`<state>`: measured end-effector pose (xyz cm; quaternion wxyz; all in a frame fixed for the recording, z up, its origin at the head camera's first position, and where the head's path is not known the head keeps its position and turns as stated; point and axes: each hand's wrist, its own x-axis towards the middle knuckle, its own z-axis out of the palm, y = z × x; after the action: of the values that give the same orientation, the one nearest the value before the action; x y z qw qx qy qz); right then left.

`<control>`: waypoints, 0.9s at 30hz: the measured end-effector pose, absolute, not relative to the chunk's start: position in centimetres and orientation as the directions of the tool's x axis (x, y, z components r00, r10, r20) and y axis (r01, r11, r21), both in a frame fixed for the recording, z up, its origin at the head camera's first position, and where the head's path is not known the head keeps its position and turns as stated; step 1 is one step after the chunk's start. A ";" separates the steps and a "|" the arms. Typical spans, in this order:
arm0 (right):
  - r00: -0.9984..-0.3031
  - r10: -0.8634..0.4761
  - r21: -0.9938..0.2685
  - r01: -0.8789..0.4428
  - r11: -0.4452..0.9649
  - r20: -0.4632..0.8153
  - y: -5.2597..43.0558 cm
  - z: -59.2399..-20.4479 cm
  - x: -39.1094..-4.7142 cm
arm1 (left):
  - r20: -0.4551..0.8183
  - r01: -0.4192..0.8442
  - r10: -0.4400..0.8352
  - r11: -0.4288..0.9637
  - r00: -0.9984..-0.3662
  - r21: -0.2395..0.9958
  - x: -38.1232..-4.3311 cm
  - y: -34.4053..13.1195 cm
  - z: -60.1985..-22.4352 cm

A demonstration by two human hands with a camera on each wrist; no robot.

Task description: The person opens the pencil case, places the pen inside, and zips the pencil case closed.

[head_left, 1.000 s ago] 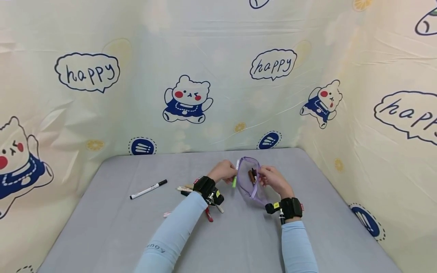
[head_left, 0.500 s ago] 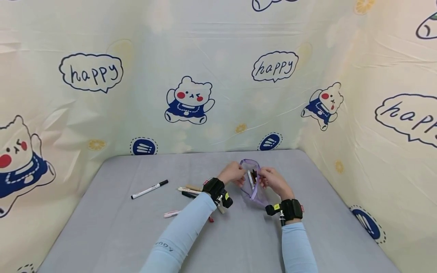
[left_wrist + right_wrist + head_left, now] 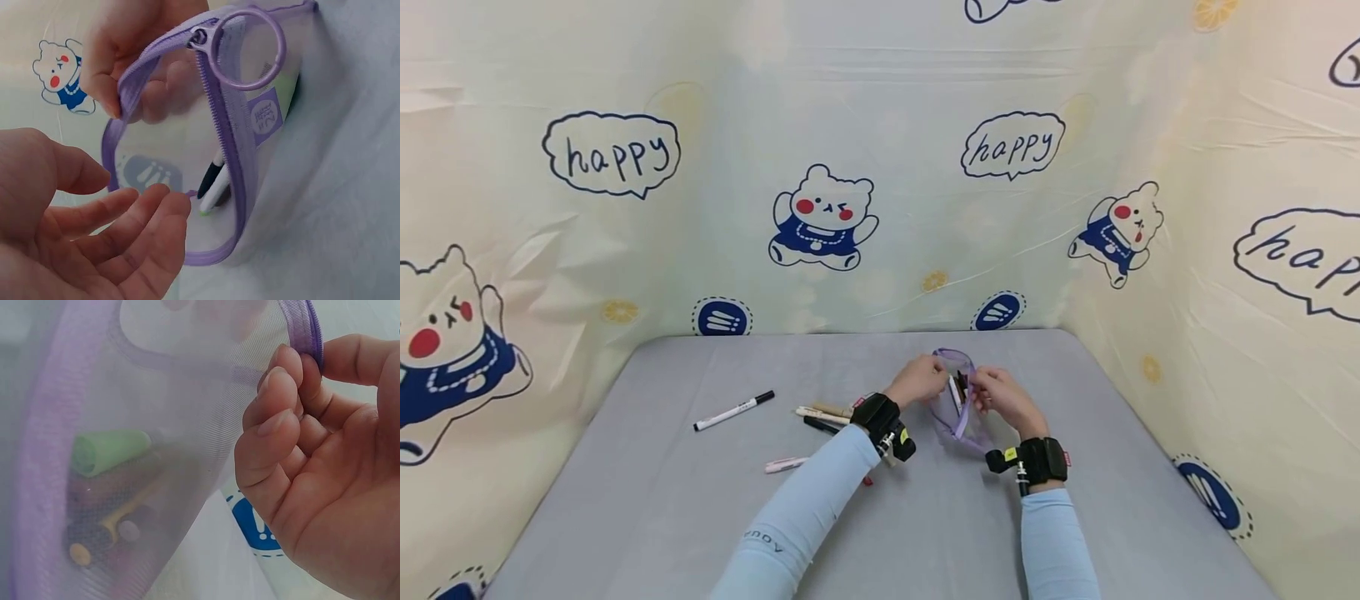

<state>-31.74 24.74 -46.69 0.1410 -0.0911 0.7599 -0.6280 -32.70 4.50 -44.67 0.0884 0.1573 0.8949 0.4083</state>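
Observation:
A see-through mesh zip pouch (image 3: 958, 432) with purple edging stands with its mouth wide apart. My right hand (image 3: 1006, 398) pinches the purple zip edge (image 3: 306, 331) between thumb and fingers. At the opposite side of the mouth is my left hand (image 3: 919, 379), its fingers loosely bent and holding nothing in the left wrist view. Inside the pouch lie several pens, among them a white marker (image 3: 215, 190) with a green tip end. Through the mesh, the right wrist view shows a green cap (image 3: 112, 450) and other pen ends. A purple ring (image 3: 281, 59) hangs from the zip pull.
On the grey table (image 3: 647, 517), a white marker with black cap (image 3: 733, 411) lies at the left. Several pens, including a cream one (image 3: 822, 415), a black one (image 3: 820, 425) and a pink one (image 3: 785, 465), lie partly under my left forearm. A patterned curtain (image 3: 910, 167) stands behind.
My left hand brought a white marker with a green end from beside the pouch to its mouth and let it go inside. The right hand keeps its pinch on the edge.

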 end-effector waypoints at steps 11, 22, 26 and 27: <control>-0.941 -0.324 -0.979 0.031 0.202 -0.096 24.7 -46.3 -31.3 | 0.075 0.311 0.340 0.722 -0.938 0.618 -31.8 1.3 -44.0; -0.945 -0.309 -0.979 0.042 0.201 -0.104 24.8 -46.4 -31.4 | 0.092 0.349 0.356 0.777 -0.930 0.524 -30.3 -3.6 -44.2; -0.946 -0.305 -0.978 0.049 0.202 -0.110 24.9 -46.4 -31.6 | 0.090 0.332 0.334 0.796 -0.938 0.506 -30.2 -5.4 -44.5; -0.945 -0.308 -0.978 0.051 0.202 -0.113 24.9 -46.4 -31.6 | 0.090 0.327 0.327 0.801 -0.941 0.501 -30.2 -5.9 -44.6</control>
<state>-31.60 24.91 -46.41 0.1433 -0.0843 0.7618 -0.6262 -30.25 -5.93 -44.59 0.0004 0.1722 0.9490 0.2639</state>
